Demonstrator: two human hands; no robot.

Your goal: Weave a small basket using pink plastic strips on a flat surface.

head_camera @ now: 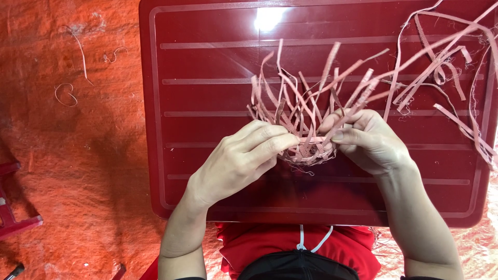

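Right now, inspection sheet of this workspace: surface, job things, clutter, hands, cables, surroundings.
Surface: dark red ribbed plastic table, glare spot near its far edge.
Job things: small half-woven basket of pink strips, loose ends sticking up.
Clutter: loose pink strips at the table's far right; strip scraps on the floor.
Hands: left hand and right hand both grip the basket.
Cables: nothing seen.
Surroundings: orange mat; red stool at the left edge.

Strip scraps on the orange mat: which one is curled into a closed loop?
The lower scrap, nearest the mat's left edge, forms a loop. The long one runs nearly straight; the small one is only hooked.
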